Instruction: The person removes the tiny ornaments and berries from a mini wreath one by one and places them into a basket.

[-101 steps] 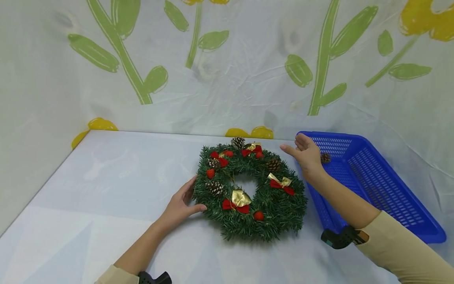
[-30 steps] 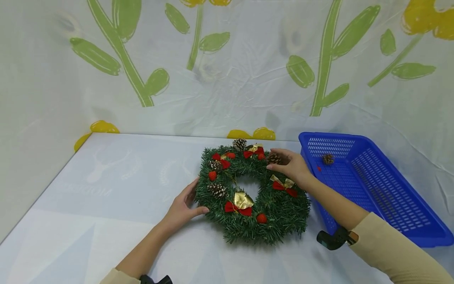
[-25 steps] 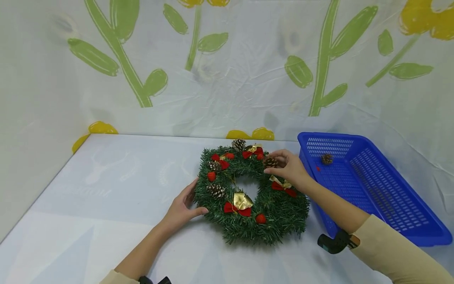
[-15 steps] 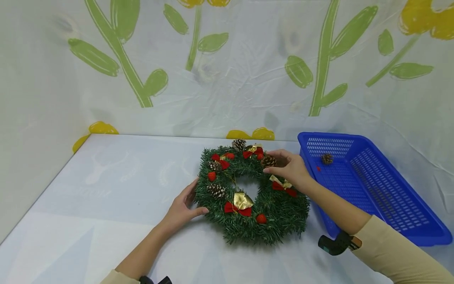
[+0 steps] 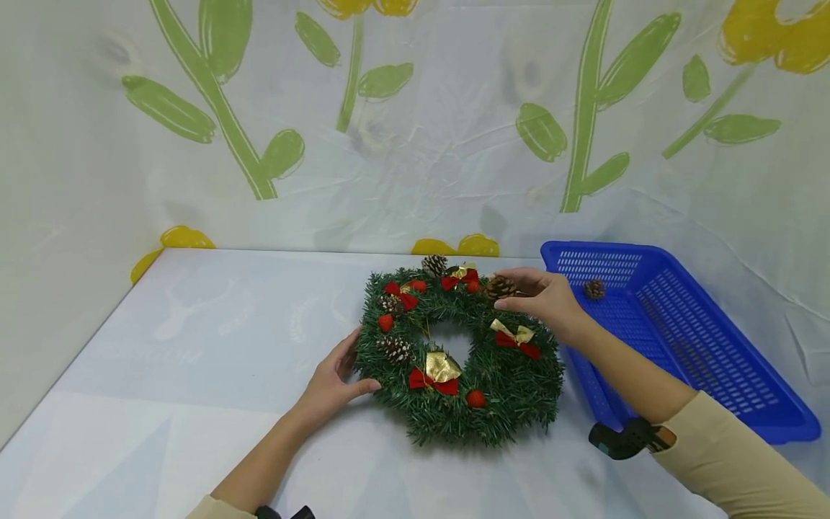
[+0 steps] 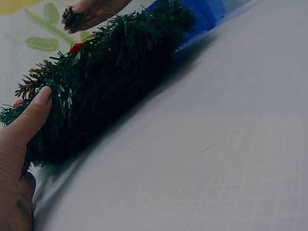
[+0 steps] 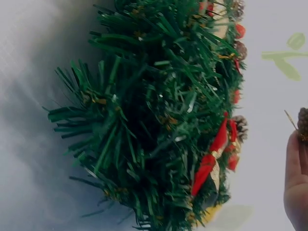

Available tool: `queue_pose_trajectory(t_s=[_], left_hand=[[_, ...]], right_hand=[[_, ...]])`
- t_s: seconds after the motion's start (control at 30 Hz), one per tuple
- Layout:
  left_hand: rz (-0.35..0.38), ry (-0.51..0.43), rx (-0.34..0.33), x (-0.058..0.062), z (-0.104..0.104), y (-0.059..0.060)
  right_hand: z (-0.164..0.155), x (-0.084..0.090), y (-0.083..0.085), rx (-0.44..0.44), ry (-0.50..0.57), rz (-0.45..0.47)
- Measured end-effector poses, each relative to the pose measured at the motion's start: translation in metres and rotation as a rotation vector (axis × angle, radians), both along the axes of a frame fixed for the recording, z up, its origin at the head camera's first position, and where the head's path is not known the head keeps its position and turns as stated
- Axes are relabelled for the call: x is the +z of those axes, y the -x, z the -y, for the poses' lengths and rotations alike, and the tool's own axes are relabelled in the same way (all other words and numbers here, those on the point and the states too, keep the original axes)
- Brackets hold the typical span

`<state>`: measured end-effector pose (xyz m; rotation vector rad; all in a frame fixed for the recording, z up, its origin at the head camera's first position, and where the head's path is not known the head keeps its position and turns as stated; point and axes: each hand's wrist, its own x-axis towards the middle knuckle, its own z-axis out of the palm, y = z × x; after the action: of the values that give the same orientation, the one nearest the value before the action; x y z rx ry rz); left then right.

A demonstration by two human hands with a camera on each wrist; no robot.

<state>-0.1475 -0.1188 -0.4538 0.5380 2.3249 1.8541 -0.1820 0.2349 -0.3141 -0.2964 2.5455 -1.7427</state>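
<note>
A green wreath with red bows, gold bells and pine cones lies on the white table. My left hand rests against the wreath's left edge, thumb and fingers on the needles; the left wrist view shows my thumb on the wreath. My right hand pinches a pine cone just above the wreath's upper right part. In the right wrist view the pine cone sits at my fingertips, clear of the wreath.
A blue plastic basket stands to the right of the wreath with one pine cone inside. A white sheet printed with green stems and yellow flowers hangs behind the table.
My right hand reached from near the basket to the wreath's upper right, took the pine cone there and has now lifted it slightly. The left hand stayed put.
</note>
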Motion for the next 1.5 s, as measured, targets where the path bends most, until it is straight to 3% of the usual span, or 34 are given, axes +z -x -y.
queue_pose_trajectory(t_s=[0.57, 0.83, 1.33, 1.5], left_hand=[[-0.007, 0.004, -0.002, 0.0, 0.0, 0.001], [-0.013, -0.022, -0.01, -0.001, 0.001, 0.001], [-0.01, -0.023, -0.013, -0.002, 0.001, 0.001], [-0.014, -0.027, -0.017, -0.002, 0.0, 0.002]], right_hand=[[-0.02, 0.022, -0.003, -0.008, 0.05, -0.069], [-0.032, 0.027, -0.006, -0.018, 0.15, -0.049], [-0.058, 0.042, -0.006, -0.075, 0.112, -0.093], [-0.068, 0.044, -0.004, -0.172, -0.036, -0.089]])
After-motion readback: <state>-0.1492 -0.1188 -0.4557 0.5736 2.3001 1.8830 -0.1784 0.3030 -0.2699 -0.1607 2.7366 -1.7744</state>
